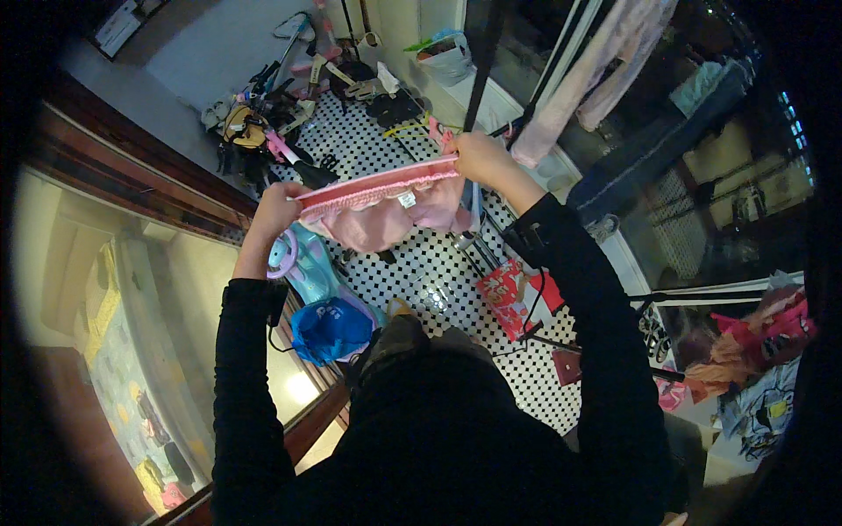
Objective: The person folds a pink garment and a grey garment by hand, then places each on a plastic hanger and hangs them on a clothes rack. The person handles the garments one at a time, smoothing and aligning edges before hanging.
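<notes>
A pink garment point(378, 220) with a gathered elastic waistband and a small white tag is stretched in the air between both hands. My left hand point(279, 204) grips the left end of the waistband, and my right hand point(479, 156) grips its right end. The cloth hangs down below the band over the tiled floor. Under my left wrist stands a turquoise and lilac ride-on toy point(316, 266) with a lilac steering wheel, and a blue fabric bag or hat point(331, 331) lies on it.
Light pink clothing point(592, 79) and dark jeans point(664, 154) hang at the right. A red patterned bag point(516, 296) stands on the floor beside a metal rack. Shoes, bags and other items are piled against the far wall. A sliding door frame point(145, 171) runs along the left.
</notes>
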The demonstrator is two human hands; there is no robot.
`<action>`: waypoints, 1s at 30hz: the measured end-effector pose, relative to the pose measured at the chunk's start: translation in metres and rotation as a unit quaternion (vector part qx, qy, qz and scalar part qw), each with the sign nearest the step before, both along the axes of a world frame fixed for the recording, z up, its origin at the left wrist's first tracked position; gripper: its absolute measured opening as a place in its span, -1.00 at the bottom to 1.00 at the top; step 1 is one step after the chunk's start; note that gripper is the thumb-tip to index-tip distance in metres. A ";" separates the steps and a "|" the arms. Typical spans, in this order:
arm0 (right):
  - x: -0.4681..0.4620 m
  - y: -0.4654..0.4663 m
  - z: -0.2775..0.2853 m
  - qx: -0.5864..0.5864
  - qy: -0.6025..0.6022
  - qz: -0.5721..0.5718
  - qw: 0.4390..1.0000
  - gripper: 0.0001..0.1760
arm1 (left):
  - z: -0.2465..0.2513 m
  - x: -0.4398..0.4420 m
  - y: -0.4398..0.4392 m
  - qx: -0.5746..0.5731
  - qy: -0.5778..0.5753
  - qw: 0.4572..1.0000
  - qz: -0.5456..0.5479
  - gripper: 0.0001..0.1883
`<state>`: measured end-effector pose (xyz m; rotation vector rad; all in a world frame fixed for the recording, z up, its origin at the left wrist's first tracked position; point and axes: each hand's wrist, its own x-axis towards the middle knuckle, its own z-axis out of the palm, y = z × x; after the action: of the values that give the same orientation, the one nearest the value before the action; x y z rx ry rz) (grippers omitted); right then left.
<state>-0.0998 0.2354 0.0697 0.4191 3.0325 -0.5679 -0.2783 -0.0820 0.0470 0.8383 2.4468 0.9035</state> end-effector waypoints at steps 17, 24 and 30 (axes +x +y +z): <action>-0.112 0.002 0.004 -0.217 -0.017 -0.188 0.958 -0.76 | 0.021 -0.109 0.001 0.054 0.199 0.978 0.015 -0.82; -0.153 -0.034 0.048 -0.046 0.233 -0.040 0.971 -0.63 | 0.055 -0.135 0.021 0.292 0.038 0.949 0.116 -0.74; -0.143 -0.028 0.030 0.223 0.316 0.075 0.919 -0.56 | 0.039 -0.124 0.013 0.068 0.373 0.920 -0.098 -0.70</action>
<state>-0.2427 0.2078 0.0993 -0.0164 3.7733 0.0332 -0.4025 -0.0691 0.0859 1.7027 2.8442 0.7750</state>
